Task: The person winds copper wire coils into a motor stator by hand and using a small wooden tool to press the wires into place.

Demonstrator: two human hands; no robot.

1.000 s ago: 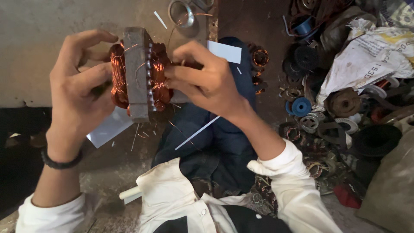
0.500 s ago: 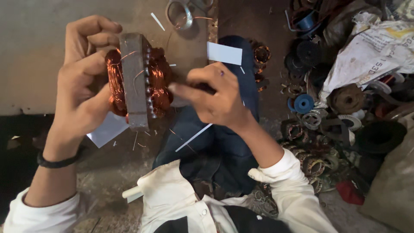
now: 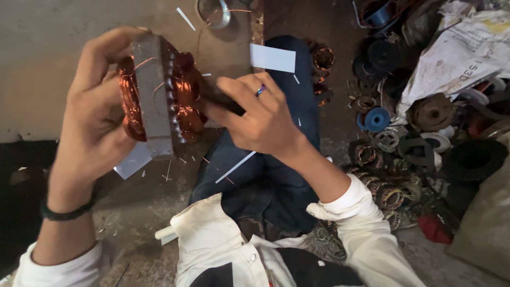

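1. The left hand (image 3: pixel 98 114) wraps around a metal block with copper wire (image 3: pixel 159 98) wound in it. The fingers curl over the top and the thumb sits below, so the block is held up off the floor and does not slip.
2. The block is turned on its side, so its wire end faces the right hand (image 3: pixel 260 114).
3. The right hand is closed around a dark tool (image 3: pixel 220 100). Its tip touches the copper wire, just where the wire bulges out.
4. A white paper strip (image 3: pixel 272 57) lies on the person's knee, near the right hand, easy to grab.
5. A pile of old rings and spools (image 3: pixel 393 154) sits on the floor to the right, well apart from both hands.
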